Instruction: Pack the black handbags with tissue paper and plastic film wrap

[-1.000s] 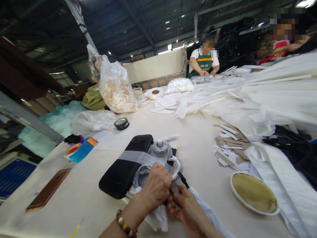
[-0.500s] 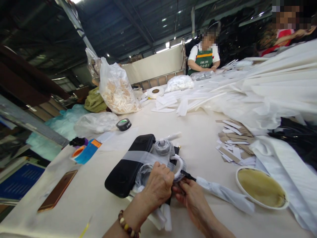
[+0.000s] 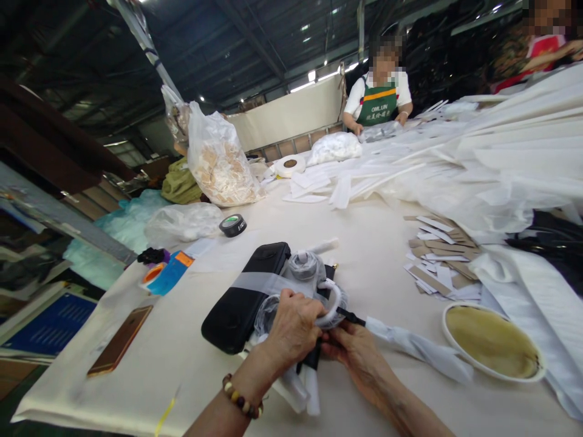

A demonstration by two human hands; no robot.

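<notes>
- Left hand (image 3: 294, 331): fingers clamping the white loop (image 3: 336, 298).
- Right hand (image 3: 357, 355): fingers pinching the black rod (image 3: 350, 316).
- White sleeve (image 3: 419, 349): lying near the paste bowl (image 3: 494, 371); possibly risking smearing if tugged sideways.

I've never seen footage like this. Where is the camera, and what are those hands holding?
No machine here: a person wears a camera on the head, looking down at their own hands. The left hand, with a bead bracelet, closes on a white hooked handle; the right hand pinches the black stem beside it, which leads into a white wrapped roll. On the table lie a black case, a tape roll, a phone, card strips and a bowl. Far off, another person works.
</notes>
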